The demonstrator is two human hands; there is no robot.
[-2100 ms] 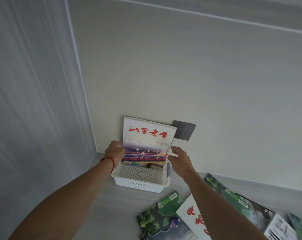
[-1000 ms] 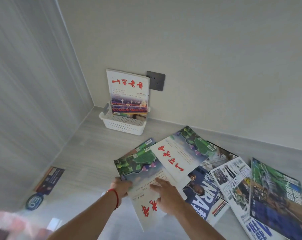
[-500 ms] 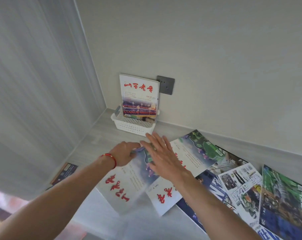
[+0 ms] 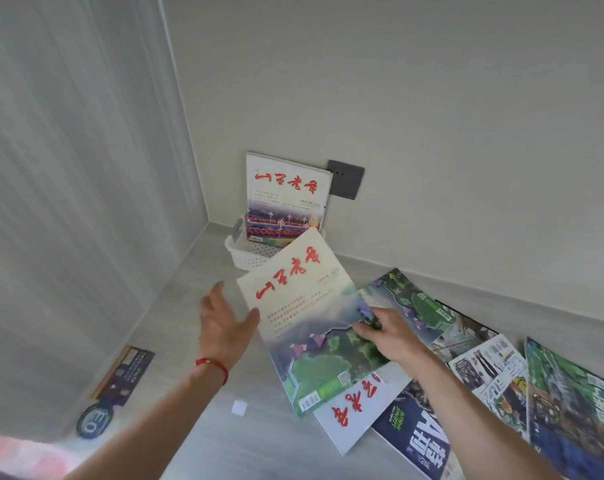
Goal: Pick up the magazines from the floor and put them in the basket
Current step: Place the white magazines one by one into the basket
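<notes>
A white perforated basket (image 4: 247, 260) stands on the floor in the room's corner. One magazine with red characters (image 4: 286, 195) stands upright in it, leaning on the wall. A second magazine (image 4: 307, 306), white with red characters and a green picture, hangs in the air in front of the basket. My right hand (image 4: 390, 336) grips its right edge. At its left edge my left hand (image 4: 224, 323) touches it with spread fingers and the thumb on the cover. Several more magazines (image 4: 487, 372) lie overlapping on the floor to the right.
A dark wall socket (image 4: 345, 179) sits just right of the basket. A dark booklet (image 4: 129, 370) and a round sticker (image 4: 94, 419) lie by the left wall. A small white square (image 4: 239, 407) lies on the grey floor (image 4: 196, 341) below my left forearm.
The white and green magazine has come up off the pile and turned, its red title now pointing toward the basket. My right hand went from flat on it to gripping its edge.
</notes>
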